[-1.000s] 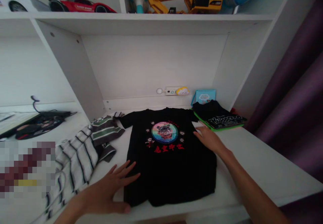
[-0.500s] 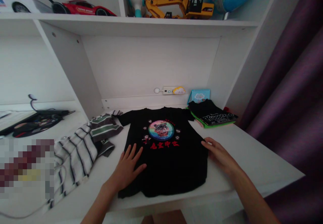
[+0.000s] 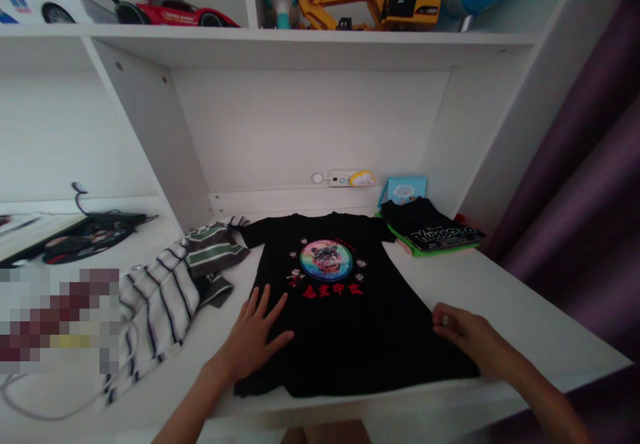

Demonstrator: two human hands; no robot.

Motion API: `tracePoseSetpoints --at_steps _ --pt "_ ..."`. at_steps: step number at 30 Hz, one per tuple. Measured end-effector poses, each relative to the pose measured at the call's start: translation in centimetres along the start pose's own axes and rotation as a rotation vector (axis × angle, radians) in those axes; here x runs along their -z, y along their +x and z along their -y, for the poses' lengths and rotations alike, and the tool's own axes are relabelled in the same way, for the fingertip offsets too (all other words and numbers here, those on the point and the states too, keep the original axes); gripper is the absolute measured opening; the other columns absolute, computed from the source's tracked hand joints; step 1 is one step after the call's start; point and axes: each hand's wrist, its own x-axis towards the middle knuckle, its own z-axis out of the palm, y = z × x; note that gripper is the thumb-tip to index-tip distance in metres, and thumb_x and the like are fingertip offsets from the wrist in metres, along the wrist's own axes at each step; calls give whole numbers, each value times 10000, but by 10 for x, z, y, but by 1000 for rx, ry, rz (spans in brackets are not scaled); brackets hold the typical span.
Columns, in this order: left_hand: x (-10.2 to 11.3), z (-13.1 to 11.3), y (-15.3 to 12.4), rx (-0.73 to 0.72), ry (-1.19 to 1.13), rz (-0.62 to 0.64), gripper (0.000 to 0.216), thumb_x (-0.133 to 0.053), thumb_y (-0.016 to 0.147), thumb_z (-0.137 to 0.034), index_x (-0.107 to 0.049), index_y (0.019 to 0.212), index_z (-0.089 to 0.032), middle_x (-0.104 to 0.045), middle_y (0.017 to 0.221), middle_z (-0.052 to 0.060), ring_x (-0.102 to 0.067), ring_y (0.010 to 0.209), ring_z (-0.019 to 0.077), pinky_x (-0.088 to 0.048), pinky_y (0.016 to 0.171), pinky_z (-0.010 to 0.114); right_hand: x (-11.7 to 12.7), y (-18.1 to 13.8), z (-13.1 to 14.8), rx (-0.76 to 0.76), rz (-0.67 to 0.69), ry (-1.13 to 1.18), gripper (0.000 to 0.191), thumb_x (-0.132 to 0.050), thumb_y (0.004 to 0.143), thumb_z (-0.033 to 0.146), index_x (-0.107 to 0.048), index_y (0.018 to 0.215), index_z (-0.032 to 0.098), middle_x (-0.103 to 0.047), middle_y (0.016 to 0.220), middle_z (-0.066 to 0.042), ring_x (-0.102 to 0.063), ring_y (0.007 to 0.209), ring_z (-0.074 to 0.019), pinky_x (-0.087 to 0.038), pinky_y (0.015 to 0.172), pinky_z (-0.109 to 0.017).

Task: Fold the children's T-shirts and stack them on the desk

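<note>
A black T-shirt (image 3: pixel 345 337) with a round rainbow print and red lettering lies spread on the white desk, its neck toward the back wall. My left hand (image 3: pixel 260 331) rests on the lower left part of the shirt, fingers spread flat. At the shirt's right edge, my right hand (image 3: pixel 465 334) has its fingers curled closed on the fabric. That side of the shirt is stretched out to the right, and the hem runs near the desk's front edge.
Striped clothes (image 3: pixel 160 297) lie in a heap to the left. Folded shirts (image 3: pixel 435 227) are stacked at the back right beside a blue desk calendar (image 3: pixel 403 189). A power strip (image 3: pixel 340 179) sits at the back wall. Toys, including a yellow excavator (image 3: pixel 370 4), stand on the shelf above.
My right hand has moved right and toward me, pulling the shirt's right side outward so the lower part is wider and flatter. My left hand has stayed on the shirt.
</note>
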Motion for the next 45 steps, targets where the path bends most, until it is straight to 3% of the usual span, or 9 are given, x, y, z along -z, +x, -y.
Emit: tracePoseSetpoints --at_steps 4,9,12,15,25,29,32,38,45 --pt "27 3 2 -37 -33 161 604 -261 812 -635 -256 1343 -348 -213 1417 81 -141 1290 326 -178 988 547 7 8 21 33 -17 -220 223 -427 772 380 -586 822 231 -623 775 -44 -581 677 -189 -428 626 -293" --pt "35 9 86 -108 40 -43 573 -232 876 -518 -296 1349 -201 -202 1423 112 -133 1304 292 -210 1005 464 -19 87 69 358 -27 -276 500 -277 856 453 -522 1170 150 -428 1293 -127 -394 1187 -232 -307 977 -358" --pt "17 23 143 43 66 -133 604 -238 880 -492 -209 1378 -152 -115 1440 135 -93 1304 320 -211 995 478 -45 145 77 278 -31 -348 602 -227 864 497 -369 1312 121 -233 1413 -123 -167 1303 -250 -214 1021 -432" --pt "1 44 173 187 69 -141 655 -214 843 -588 -184 1385 -221 -129 1441 124 -76 1301 345 -173 987 521 -60 182 67 117 0 -408 642 -204 845 569 -213 1381 215 -149 1443 -75 -86 1314 -282 -171 995 -537" --pt "-5 72 187 211 107 -117 760 -173 735 -741 -214 1365 -320 -171 1434 118 -129 1282 388 -127 971 548 -62 200 54 28 29 -428 669 -186 802 659 -165 1377 317 -79 1454 -52 -60 1315 -291 -140 960 -599" --pt "10 80 199 156 119 -68 699 -167 794 -671 -254 1360 -271 -329 1367 143 -302 1225 361 -178 955 532 -44 219 59 97 64 -345 589 -314 827 564 -401 1299 223 -384 1338 -117 -323 1231 -304 -269 955 -492" --pt "18 93 214 184 143 -130 608 -170 855 -561 -325 1332 -216 -317 1376 133 -244 1255 348 -197 961 509 -41 243 69 143 22 -327 508 -216 896 423 -496 1223 153 -510 1227 -115 -436 1159 -229 -305 960 -349" --pt "3 118 233 282 98 -80 568 -179 864 -515 -247 1363 -251 -192 1432 105 -163 1281 360 -213 932 575 -69 282 70 113 -15 -381 601 -243 873 499 -289 1357 146 -252 1410 -99 -159 1303 -262 -214 1013 -403" --pt "8 114 233 380 92 -173 572 -186 866 -503 -224 1371 -236 -170 1433 130 -232 1260 342 -267 921 531 -80 291 58 90 -25 -428 616 -210 858 544 -199 1386 227 -154 1444 -43 -70 1314 -275 -179 1023 -427"
